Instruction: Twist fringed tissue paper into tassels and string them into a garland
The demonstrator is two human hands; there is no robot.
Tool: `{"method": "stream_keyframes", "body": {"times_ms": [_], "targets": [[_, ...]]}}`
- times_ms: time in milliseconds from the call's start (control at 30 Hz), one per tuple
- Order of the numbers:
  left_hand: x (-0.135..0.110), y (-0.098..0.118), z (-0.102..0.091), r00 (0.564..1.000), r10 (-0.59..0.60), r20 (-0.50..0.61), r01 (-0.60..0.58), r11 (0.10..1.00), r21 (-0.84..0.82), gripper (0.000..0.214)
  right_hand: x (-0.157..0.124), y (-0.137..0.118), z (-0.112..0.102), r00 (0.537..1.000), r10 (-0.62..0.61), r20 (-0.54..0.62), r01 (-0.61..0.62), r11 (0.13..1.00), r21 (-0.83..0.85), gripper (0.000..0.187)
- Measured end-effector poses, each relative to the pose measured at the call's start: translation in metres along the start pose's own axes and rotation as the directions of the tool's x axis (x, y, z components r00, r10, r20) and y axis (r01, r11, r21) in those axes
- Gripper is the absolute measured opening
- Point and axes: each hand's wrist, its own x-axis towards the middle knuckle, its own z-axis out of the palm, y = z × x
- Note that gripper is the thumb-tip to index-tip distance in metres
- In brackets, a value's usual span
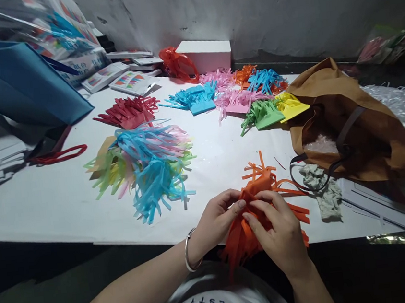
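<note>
Orange fringed tissue paper (246, 238) lies over the table's front edge, its cut strips splayed out on several sides. My left hand (223, 214) pinches its folded middle between thumb and fingers. From the other side, my right hand (277, 225) grips the same orange paper, fingertips close to those of my left. What exactly sits between the fingertips is hidden. Left of my hands lies a loose pile of blue tissue tassels (158, 180), with pink, green and yellow ones beneath. Above that pile is a dark red fringed bundle (129, 112).
Farther back lie folded fringes in blue (197, 99), pink (237, 102), green (265, 115) and yellow (290, 106). A brown bag (358, 120) stands open at right, beside crumpled paper (322, 192). A blue bag (29, 83), packets (133, 83) and a white box (205, 55) line the back.
</note>
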Motion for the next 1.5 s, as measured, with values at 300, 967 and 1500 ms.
{"method": "stream_keyframes", "body": {"times_ms": [300,967,1500], "targets": [[-0.002,-0.003,-0.001,1.000,0.025,0.007,-0.025,0.999,0.047,0.025,0.001,0.003,0.008,0.990,0.131,-0.048,-0.126,0.988,0.092,0.009],[-0.006,-0.002,0.003,0.978,0.206,0.040,-0.209,0.936,0.284,0.016,-0.001,-0.004,0.006,0.994,-0.056,-0.091,0.025,0.951,-0.309,0.011],[-0.010,0.007,0.007,0.964,0.260,0.056,-0.262,0.894,0.364,0.015,0.005,0.001,0.000,0.990,0.079,-0.119,-0.078,0.997,0.011,0.016]]}}
